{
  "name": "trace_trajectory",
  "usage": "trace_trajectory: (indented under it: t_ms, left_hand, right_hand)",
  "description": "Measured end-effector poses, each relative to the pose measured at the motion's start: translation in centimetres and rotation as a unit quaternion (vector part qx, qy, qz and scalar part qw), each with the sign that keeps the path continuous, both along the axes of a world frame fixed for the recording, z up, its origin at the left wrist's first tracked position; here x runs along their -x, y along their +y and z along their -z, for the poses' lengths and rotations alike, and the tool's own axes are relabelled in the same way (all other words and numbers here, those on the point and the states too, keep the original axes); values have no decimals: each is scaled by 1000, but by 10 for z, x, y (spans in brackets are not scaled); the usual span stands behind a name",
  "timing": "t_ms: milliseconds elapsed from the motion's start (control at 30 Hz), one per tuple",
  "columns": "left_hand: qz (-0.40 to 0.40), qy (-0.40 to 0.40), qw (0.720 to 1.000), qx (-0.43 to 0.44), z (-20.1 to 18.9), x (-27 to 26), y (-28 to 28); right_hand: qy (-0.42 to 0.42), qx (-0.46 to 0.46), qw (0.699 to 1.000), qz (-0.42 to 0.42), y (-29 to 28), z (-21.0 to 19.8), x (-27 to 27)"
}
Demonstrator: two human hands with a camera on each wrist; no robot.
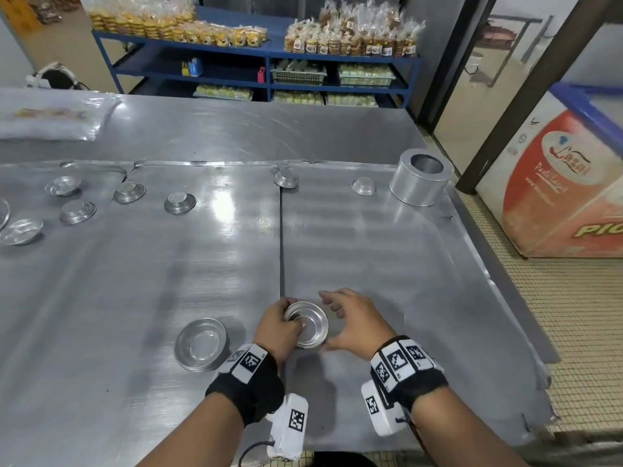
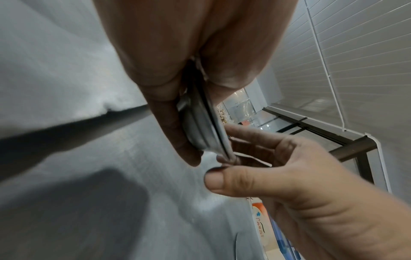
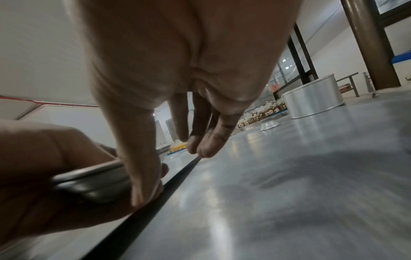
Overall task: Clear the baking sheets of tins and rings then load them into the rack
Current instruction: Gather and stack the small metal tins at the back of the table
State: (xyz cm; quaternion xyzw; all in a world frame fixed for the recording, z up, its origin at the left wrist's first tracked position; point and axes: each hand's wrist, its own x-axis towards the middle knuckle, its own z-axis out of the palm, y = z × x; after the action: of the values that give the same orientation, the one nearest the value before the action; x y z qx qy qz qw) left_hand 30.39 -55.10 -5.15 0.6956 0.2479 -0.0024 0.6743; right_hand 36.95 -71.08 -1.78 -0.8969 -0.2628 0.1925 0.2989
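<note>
Shiny metal tins (image 1: 308,323) sit on brushed, dull-gleaming metal baking sheets (image 1: 371,244).

round shallow tin (image 1: 308,323) in left hand (image 1: 279,326)

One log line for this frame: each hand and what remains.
left hand: holds small tin | right hand: open beside it | remaining: scattered tins, tall ring

The baking sheets (image 1: 354,237) and the small tins (image 1: 308,323) on them are bare silver-grey metal, as is the tall round tin (image 1: 419,183). Both wrists wear black bands (image 1: 251,387) carrying white tags printed with black square-block patterns. Behind stands a blue shelf rack (image 1: 266,52) with yellow and tan packets, and to the right a white chest (image 1: 556,183) marked in orange-red.
</note>
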Motion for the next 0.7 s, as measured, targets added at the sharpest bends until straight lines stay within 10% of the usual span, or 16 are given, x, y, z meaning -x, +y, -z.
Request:
trace_trajectory:
  t_ms: [700]
  left_hand:
    - [-39, 61, 997, -35, 12, -119, 0]
  right_hand:
    - [-99, 178, 976, 80, 21, 48, -295]
